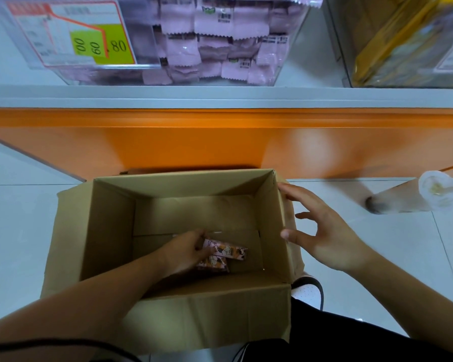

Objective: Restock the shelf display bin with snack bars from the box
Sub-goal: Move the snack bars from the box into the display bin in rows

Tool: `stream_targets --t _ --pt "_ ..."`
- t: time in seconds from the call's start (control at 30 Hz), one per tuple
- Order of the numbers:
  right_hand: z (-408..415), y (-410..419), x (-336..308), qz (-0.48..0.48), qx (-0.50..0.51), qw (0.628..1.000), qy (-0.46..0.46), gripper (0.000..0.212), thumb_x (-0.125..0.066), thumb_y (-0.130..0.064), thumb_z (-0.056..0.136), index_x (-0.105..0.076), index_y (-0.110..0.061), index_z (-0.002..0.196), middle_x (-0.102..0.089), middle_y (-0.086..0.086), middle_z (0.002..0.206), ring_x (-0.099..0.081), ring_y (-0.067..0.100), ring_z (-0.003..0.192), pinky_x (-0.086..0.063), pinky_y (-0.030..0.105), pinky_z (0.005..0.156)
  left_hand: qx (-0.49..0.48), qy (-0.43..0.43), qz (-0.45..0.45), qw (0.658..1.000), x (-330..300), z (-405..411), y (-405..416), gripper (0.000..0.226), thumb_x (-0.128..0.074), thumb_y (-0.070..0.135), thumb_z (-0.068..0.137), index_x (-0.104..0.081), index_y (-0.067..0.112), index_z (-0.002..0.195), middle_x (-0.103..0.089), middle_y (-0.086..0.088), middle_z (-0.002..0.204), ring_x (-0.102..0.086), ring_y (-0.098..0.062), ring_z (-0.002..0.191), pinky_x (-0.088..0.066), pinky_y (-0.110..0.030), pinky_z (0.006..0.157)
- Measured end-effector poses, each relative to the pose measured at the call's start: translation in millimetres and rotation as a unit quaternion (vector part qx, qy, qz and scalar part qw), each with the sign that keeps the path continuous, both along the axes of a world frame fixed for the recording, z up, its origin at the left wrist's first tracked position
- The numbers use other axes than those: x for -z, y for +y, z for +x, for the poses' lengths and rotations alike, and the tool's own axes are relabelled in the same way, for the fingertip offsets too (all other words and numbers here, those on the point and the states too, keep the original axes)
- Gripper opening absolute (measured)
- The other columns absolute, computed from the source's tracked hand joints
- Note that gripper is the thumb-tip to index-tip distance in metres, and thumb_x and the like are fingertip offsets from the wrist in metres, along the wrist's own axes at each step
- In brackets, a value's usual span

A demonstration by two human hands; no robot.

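Note:
An open cardboard box [110, 231] stands on the floor below the shelf. At its bottom lie a few pink and orange snack bars [228, 250]. My left hand [186, 253] reaches into the box and grips those bars. My right hand [322, 231] hovers just outside the box's right wall with fingers spread and holds nothing. Above, on the shelf, a clear display bin [290, 40] holds several pink-wrapped snack bars [212, 45] and carries a price label [73, 35] on its front.
A second clear bin with yellow packs [403, 43] stands on the shelf at right. An orange shelf front [220, 142] runs across behind the box. A plastic-wrapped roll [413, 197] lies on the tiled floor at right. A white shoe [307, 291] shows beside the box.

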State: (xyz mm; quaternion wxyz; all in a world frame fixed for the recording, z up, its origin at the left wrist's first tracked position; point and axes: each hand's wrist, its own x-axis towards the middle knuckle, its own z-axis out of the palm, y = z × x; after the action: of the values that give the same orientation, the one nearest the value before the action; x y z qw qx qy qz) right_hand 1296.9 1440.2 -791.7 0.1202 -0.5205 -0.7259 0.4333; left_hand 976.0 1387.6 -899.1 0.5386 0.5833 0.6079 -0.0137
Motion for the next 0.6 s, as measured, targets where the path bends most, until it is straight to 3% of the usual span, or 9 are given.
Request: stream_targets --t 0.13,0.23,0.3,0.4,0.47,0.5,0.6 --pt "0.6 4.2 -7.1 0.000 -0.007 1.000 -0.014 0.084 -0.081 -0.031 0.089 -0.033 -0.054 0.155 -0.035 -0.033 0.158 -0.039 0.001 0.144 -0.045 0.026 0.107 -0.020 -0.020 0.009 1.000 -16.8 -6.6 7.5 0.010 -0.061 0.031 0.103 -0.061 0.030 0.093 -0.073 0.006 0.086 -0.066 -0.005 0.076 -0.057 -0.035 0.071" --pt "0.8 12.3 -20.7 -0.004 -0.039 0.999 -0.037 0.083 -0.082 -0.035 0.088 -0.035 -0.056 0.153 -0.037 -0.034 0.156 -0.041 0.000 0.141 -0.045 0.032 0.110 0.014 -0.013 0.034 0.999 -58.9 -13.8 20.4 0.007 -0.060 0.031 0.104 -0.064 0.027 0.098 -0.068 0.009 0.078 -0.059 0.006 0.060 -0.046 -0.017 0.056" --pt "0.0 23.0 -40.2 -0.010 -0.063 0.996 -0.068 0.076 -0.080 -0.040 0.089 -0.038 -0.055 0.151 -0.039 -0.031 0.154 -0.040 0.000 0.141 -0.041 0.034 0.115 0.025 -0.017 0.056 0.998 -95.8 -21.6 28.0 0.005 -0.060 0.034 0.103 -0.063 0.035 0.099 -0.069 0.009 0.083 -0.064 0.004 0.066 -0.047 -0.016 0.058" --pt "-10.7 42.5 -95.6 -0.001 -0.109 0.984 -0.142 0.060 -0.077 -0.037 0.093 -0.049 -0.045 0.145 -0.048 -0.022 0.145 -0.046 0.003 0.132 -0.036 0.019 0.109 0.041 -0.039 0.085 0.995 -164.8 -32.3 36.1 0.009 -0.061 0.038 0.102 -0.064 0.039 0.093 -0.069 0.017 0.084 -0.064 0.002 0.072 -0.049 -0.023 0.066" --pt "-27.0 50.5 -144.3 0.023 -0.141 0.977 -0.160 0.053 -0.077 -0.028 0.094 -0.054 -0.038 0.142 -0.054 -0.020 0.137 -0.051 -0.003 0.120 -0.034 0.002 0.096 0.051 -0.066 0.102 0.991 -217.4 -36.7 39.8 0.010 -0.063 0.035 0.102 -0.065 0.033 0.092 -0.066 0.019 0.073 -0.057 0.003 0.062 -0.044 -0.021 0.063" --pt "-36.1 51.9 -169.1 0.031 -0.156 0.975 -0.154 0.054 -0.076 -0.025 0.095 -0.054 -0.039 0.142 -0.055 -0.020 0.136 -0.053 -0.005 0.120 -0.036 0.001 0.096 0.056 -0.077 0.116 0.989 -244.0 -39.1 40.4 0.009 -0.064 0.033 0.101 -0.066 0.031 0.093 -0.066 0.018 0.071 -0.055 0.002 0.060 -0.043 -0.021 0.063" --pt "-65.7 46.8 -238.3 0.062 -0.192 0.972 -0.116 0.067 -0.079 -0.022 0.092 -0.049 -0.048 0.146 -0.055 -0.020 0.143 -0.051 -0.003 0.132 -0.045 0.024 0.110 0.062 -0.115 0.140 0.981 -323.5 -45.1 34.6 0.009 -0.067 0.039 0.099 -0.068 0.030 0.098 -0.070 -0.005 0.078 -0.054 -0.011 0.068 -0.041 -0.032 0.070"
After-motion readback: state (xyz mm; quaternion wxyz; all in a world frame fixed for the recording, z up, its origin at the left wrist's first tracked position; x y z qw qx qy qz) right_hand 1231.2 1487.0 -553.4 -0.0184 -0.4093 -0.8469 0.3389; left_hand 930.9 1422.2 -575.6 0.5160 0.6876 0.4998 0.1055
